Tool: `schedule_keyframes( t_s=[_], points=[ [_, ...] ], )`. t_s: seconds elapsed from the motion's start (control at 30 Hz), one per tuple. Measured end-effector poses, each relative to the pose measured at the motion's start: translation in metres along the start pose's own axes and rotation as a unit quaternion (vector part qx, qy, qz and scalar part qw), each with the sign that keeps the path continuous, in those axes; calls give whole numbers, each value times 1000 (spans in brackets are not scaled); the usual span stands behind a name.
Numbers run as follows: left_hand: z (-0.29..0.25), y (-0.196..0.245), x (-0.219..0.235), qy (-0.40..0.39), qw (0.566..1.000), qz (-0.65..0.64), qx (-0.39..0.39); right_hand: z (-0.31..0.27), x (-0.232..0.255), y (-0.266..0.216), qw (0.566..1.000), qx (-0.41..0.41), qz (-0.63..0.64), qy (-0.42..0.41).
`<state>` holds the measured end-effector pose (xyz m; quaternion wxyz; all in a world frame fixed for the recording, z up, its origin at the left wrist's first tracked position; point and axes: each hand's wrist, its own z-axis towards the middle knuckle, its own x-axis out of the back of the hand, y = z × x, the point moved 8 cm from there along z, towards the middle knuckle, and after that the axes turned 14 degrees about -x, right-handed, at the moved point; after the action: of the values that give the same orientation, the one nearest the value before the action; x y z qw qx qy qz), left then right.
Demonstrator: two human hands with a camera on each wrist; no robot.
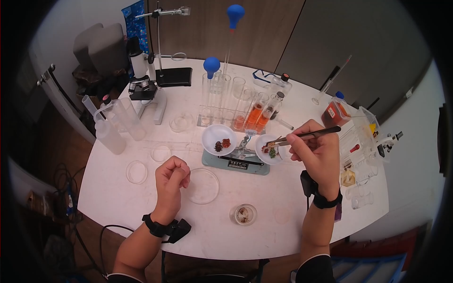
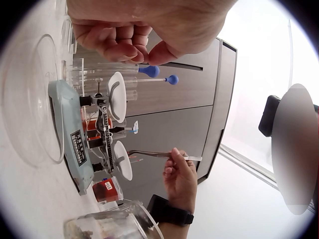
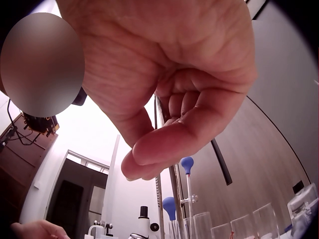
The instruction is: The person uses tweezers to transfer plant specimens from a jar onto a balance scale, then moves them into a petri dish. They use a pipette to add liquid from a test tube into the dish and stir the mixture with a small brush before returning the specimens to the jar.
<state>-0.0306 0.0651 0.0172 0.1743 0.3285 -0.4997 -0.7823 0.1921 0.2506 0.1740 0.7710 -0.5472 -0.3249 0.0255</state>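
My right hand pinches a pair of tweezers with the tips over the right pan of a balance scale. Thin brown stick-like pieces lie at the tips, above small green and reddish bits. The left pan holds a dark pile beside a red one. My left hand, fingers loosely curled around nothing visible, hangs beside a glass petri dish. A small glass beaker with brownish bits stands near the front edge.
Behind the scale, a rack of test tubes holds some orange liquid and pipettes with blue bulbs. A microscope and a wash bottle stand left. Glassware and a red-filled container crowd the right side.
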Motion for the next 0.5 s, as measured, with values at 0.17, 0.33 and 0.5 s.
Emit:
schedule_keyframes(
  t_s=[0.17, 0.33, 0.5],
  points=[
    [0, -1, 0, 0, 1000, -1, 1, 0, 2, 0, 1000, 9, 5, 3],
    [0, -2, 0, 0, 1000, -5, 1, 0, 2, 0, 1000, 0, 1, 3],
    [0, -1, 0, 0, 1000, -2, 1, 0, 3, 1, 1000, -2, -3, 3]
  ],
)
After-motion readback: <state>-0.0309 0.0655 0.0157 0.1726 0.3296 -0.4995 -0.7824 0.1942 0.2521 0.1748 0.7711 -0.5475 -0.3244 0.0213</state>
